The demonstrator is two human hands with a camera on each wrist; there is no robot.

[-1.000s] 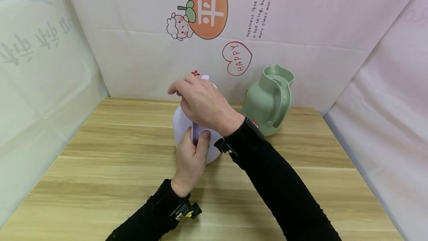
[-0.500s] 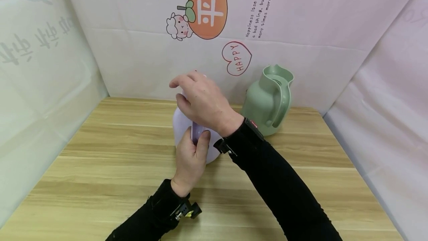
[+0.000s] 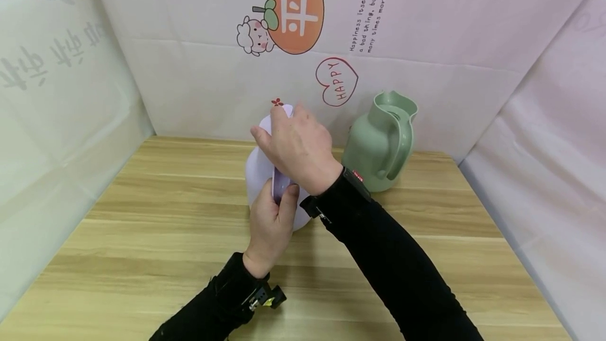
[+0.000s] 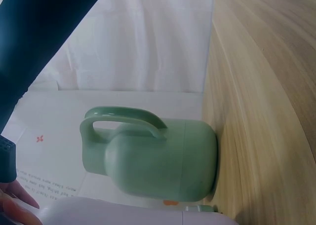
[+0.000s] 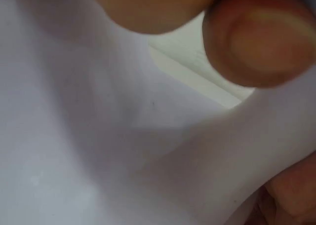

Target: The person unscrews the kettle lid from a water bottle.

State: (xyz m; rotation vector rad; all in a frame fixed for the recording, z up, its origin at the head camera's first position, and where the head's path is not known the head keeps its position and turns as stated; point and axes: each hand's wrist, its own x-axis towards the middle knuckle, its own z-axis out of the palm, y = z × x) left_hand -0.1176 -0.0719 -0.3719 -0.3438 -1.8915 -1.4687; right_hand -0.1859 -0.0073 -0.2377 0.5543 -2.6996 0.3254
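Observation:
A pale purple jug (image 3: pixel 258 170) stands on the table in the head view, partly covered by both hands. My left hand (image 3: pixel 270 225) grips its handle (image 3: pixel 280 186), thumb laid along the near side. Over the jug's mouth lies my right hand (image 3: pixel 300 143), back upward, with thumb and index finger reaching to the left and forward near the rim. The palm side and whatever it touches there are hidden. In the right wrist view, the jug's smooth wall (image 5: pixel 74 111) fills most of the frame, with blurred fingertips (image 5: pixel 261 37) at the top.
A green jug (image 3: pixel 371 146) with a spout and handle stands behind and to the right of the purple one, close to my right forearm. Printed white cloth (image 3: pixel 199 83) hangs at the back and sides of the wooden table (image 3: pixel 165 236).
My right hand has turned clockwise over the jug's mouth and shifted slightly right, uncovering more of the purple rim at left. My left hand stays on the handle.

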